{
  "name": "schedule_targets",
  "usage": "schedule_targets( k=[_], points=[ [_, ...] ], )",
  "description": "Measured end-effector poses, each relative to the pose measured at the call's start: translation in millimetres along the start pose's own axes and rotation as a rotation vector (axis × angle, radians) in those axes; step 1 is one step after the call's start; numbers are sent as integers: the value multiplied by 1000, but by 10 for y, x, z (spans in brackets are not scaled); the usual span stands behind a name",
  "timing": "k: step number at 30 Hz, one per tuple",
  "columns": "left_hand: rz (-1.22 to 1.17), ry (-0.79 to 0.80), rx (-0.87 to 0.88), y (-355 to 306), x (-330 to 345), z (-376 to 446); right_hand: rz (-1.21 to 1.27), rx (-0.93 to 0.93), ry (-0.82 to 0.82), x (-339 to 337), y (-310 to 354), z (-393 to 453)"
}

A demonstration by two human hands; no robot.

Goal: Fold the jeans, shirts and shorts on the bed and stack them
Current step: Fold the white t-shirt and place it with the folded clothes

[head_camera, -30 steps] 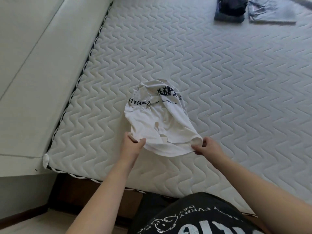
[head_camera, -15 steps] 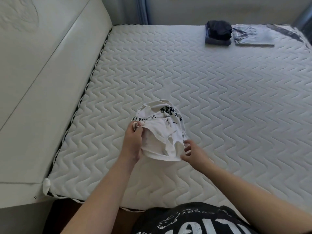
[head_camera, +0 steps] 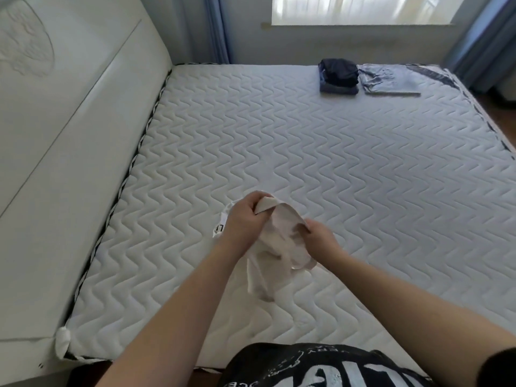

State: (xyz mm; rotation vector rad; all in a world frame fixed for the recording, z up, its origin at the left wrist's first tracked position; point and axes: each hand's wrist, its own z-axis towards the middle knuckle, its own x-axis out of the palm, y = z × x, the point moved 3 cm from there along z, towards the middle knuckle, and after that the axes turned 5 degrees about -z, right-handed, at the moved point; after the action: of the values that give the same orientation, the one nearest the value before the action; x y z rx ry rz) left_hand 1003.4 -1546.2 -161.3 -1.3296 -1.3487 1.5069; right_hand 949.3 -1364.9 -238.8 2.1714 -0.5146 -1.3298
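Head view shows the white T-shirt (head_camera: 275, 254) bunched above the near part of the mattress (head_camera: 335, 163), likely for finding its edges. The left hand (head_camera: 245, 216) grips one fabric edge, the right hand (head_camera: 319, 237) pinches another. Far away lie the dark folded stack (head_camera: 338, 76) and the folded jeans (head_camera: 386, 81), kept apart as finished pieces.

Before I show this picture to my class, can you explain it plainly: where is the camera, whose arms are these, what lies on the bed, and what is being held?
The camera sits on a person's head, looking forward and down, so the two bare arms are the wearer's own. The left hand and right hand both grip a crumpled white printed T-shirt, raised partly off the white quilted mattress. At the far end, near the window, lie a folded dark navy stack of clothes and, beside it, a flat folded pair of light blue jeans. No machine is involved.
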Motion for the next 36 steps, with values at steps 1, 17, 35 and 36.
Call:
schedule_targets(
  k=[1,17,35,36],
  points=[
    [85,15,34,-12,-69,19,129,57,-23,-91,-55,25],
    [-48,1,-14,-84,-182,19,-230,53,-75,-229,-621,-4],
    [-192,-2,-59,-277,-349,-3,356,96,-130,-231,-684,-50],
    [-156,4,-62,-239,-344,0,411,78,-137,-259,-613,-57]
  ],
)
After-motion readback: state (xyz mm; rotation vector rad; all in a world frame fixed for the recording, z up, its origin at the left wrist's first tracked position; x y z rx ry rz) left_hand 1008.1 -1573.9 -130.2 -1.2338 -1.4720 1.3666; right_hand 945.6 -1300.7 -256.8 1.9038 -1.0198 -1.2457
